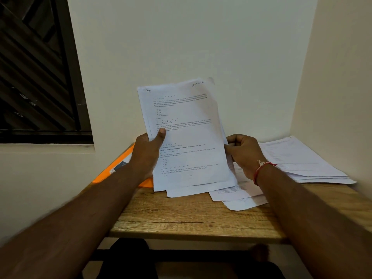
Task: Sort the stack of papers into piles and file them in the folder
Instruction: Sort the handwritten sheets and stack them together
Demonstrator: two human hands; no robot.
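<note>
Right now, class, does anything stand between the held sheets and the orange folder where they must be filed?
Only the person's own left hand and forearm, which lie across the orange folder while the hand grips the held sheets. Nothing else visible blocks the way.

Wooden table (191,218): orange folder (100,177) left, loose papers (237,196) centre, paper pile (302,158) right
</note>
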